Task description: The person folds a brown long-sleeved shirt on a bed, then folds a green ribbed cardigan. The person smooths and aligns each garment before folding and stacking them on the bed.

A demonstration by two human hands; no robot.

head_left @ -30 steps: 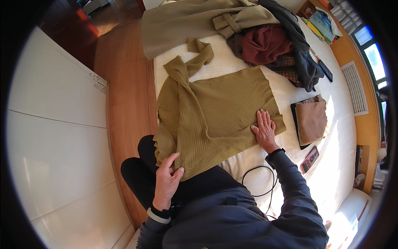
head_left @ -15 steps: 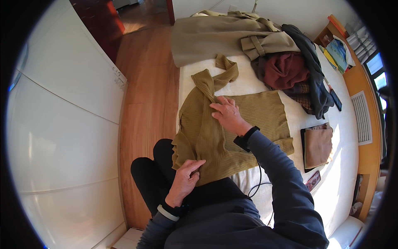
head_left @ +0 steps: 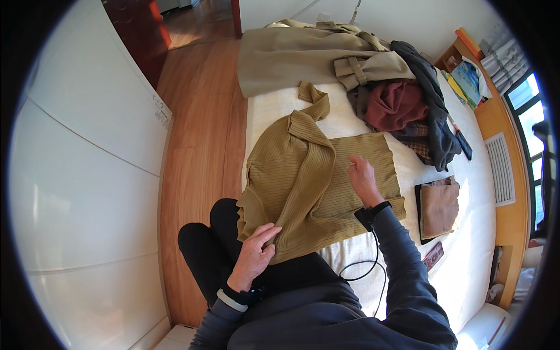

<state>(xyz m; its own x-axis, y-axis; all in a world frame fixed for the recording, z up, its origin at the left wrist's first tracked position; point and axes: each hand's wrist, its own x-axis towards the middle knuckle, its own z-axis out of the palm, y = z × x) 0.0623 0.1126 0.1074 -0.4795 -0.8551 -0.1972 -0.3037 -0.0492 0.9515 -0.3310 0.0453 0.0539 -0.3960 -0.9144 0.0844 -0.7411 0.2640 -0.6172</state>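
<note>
An olive-green ribbed knit sweater (head_left: 280, 154) lies spread over the near part of the bed, its near edge over my lap. One sleeve is laid diagonally across its body; the other sleeve (head_left: 316, 102) stretches out toward the far side, bent at its end. My left hand (head_left: 255, 256) rests on the near edge, fingers stretched out on the knit and thumb apart. Over the body of the sweater is my right hand (head_left: 364, 179), fingers curled in, with no cloth visible in them. Whether it touches the knit I cannot tell.
A beige coat (head_left: 291, 58), a dark red knit (head_left: 396, 105) and a dark garment (head_left: 440, 131) lie heaped at the bed's far side. Right of the sweater are folded brown cloth (head_left: 438, 207), a phone (head_left: 433, 255) and a black cable (head_left: 376, 251). White cabinet doors (head_left: 87, 204) stand left.
My right hand has let go of the sleeve and moved right. The sleeve now lies flatter and further across the sweater's body. My left hand stays on the near edge.
</note>
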